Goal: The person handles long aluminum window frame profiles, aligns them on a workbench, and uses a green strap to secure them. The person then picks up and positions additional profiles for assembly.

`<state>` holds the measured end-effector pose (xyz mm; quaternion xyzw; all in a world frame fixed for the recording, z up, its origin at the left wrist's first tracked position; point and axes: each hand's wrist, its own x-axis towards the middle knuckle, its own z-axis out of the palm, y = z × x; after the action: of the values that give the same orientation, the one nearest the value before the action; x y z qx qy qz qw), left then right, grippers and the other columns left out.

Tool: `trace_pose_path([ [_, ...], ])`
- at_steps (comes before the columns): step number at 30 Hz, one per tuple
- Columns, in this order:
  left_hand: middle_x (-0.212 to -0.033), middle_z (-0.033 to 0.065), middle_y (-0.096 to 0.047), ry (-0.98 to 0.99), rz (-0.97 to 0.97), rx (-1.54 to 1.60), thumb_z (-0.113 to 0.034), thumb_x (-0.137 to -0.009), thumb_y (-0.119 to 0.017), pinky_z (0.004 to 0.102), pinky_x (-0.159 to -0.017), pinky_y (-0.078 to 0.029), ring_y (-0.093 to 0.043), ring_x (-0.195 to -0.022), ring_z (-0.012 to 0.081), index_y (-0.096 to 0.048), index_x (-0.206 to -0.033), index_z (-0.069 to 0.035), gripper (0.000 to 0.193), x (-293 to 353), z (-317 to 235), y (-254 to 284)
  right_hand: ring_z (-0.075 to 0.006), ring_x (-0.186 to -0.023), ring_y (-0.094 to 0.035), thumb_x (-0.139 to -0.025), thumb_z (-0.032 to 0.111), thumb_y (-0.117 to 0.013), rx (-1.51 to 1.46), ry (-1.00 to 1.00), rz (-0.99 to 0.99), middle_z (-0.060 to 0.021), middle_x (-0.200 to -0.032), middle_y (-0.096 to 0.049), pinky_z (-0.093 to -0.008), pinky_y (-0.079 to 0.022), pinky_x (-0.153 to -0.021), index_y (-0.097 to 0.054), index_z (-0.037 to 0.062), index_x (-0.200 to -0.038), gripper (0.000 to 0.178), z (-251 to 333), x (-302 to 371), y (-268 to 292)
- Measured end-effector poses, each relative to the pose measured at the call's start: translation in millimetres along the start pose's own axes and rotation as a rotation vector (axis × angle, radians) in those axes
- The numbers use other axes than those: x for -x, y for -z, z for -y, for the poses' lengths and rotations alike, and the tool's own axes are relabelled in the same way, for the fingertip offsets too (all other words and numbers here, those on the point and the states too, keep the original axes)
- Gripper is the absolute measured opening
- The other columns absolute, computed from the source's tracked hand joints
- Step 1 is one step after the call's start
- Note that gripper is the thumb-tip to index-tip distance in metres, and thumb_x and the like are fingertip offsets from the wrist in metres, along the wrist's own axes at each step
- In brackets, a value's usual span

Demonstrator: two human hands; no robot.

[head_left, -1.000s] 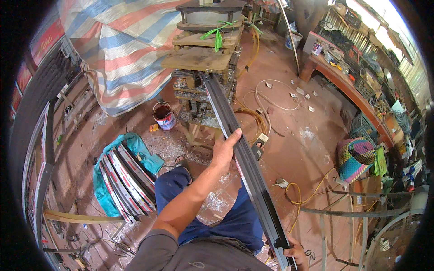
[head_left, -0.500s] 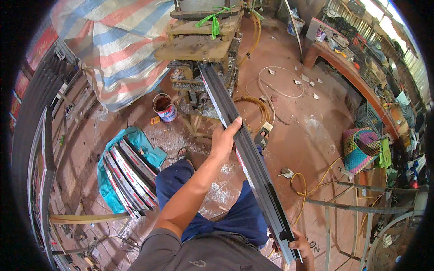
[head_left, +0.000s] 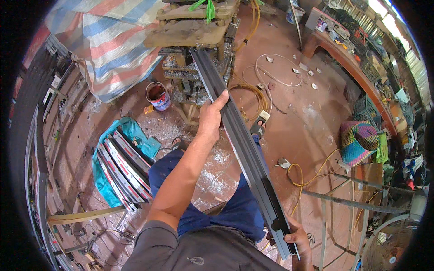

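The bar (head_left: 246,153) is held slantwise, its long axis laid from far left to near right, the far half clasped by the left hand (head_left: 210,119), the near end by the right hand (head_left: 298,237), contact with the stand (head_left: 183,37) not clearly shown.

Looked moderately bright overall, with glare burning white through the openings (head_left: 377,6) at the upper right. Sank into deep shadow beneath the reddish bench (head_left: 312,45) and into softer gloom along the left side. Gleamed faintly along the dark profile (head_left: 244,150). Was mostly sharp near the middle, turned soft toward the rim, bowed straight edges there, and ended in blackness at all corners
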<state>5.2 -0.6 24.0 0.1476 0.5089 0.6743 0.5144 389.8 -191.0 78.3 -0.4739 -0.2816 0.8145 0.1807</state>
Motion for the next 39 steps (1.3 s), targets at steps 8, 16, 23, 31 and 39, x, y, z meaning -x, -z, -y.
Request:
trace_pose_path([
  [8,-0.088,0.005,-0.067,-0.02,-0.009,-0.057,-0.042,-0.096,-0.074,0.0344,-0.068,-0.054,-0.066,-0.076,0.0171,-0.066,-0.105,-0.005,0.038,-14,-2,7,-0.0326,-0.093,-0.074,-0.061,0.02,-0.085,-0.055,-0.003,-0.009,-0.0207,-0.116,-0.071,-0.0402,-0.06,-0.082,-0.037,-0.0011,-0.159,0.111,-5,-3,4],
  [16,-0.088,0.0036,-0.066,-0.05,-0.003,-0.018,-0.042,-0.096,-0.073,0.0337,-0.069,-0.054,-0.066,-0.077,0.0162,-0.066,-0.109,-0.006,0.038,-11,-2,2,-0.0311,-0.094,-0.073,-0.057,0.025,-0.084,-0.039,-0.016,-0.003,-0.0213,-0.114,-0.071,-0.0385,-0.059,-0.083,-0.037,-0.0053,-0.157,0.114,5,-6,-4],
  [23,-0.087,0.0031,-0.065,-0.06,0.017,0.002,-0.041,-0.097,-0.073,0.0338,-0.069,-0.055,-0.066,-0.077,0.0158,-0.064,-0.112,-0.005,0.04,-11,-3,2,-0.03,-0.094,-0.073,-0.058,0.028,-0.082,-0.007,-0.025,-0.017,-0.0194,-0.113,-0.071,-0.0375,-0.059,-0.082,-0.039,-0.0043,-0.157,0.113,2,-5,-2],
  [31,-0.086,0.0042,-0.066,-0.066,-0.003,0.001,-0.041,-0.095,-0.075,0.0339,-0.066,-0.056,-0.067,-0.074,0.0167,-0.065,-0.109,-0.005,0.039,-13,-1,2,-0.0405,-0.088,-0.074,-0.059,0.023,-0.092,-0.134,0.035,-0.033,-0.0345,-0.121,-0.066,-0.0497,-0.065,-0.072,-0.05,-0.0106,-0.144,0.1,-1,-7,-1],
  [39,-0.09,0.0056,-0.066,-0.044,-0.006,0.03,-0.036,-0.096,-0.075,0.0323,-0.069,-0.055,-0.066,-0.076,0.0159,-0.063,-0.11,-0.002,0.039,-9,-7,-1,-0.0307,-0.093,-0.073,-0.06,0.03,-0.088,-0.047,-0.001,-0.006,-0.0211,-0.115,-0.07,-0.0388,-0.061,-0.077,-0.037,-0.0051,-0.157,0.115,4,-6,-6],
])
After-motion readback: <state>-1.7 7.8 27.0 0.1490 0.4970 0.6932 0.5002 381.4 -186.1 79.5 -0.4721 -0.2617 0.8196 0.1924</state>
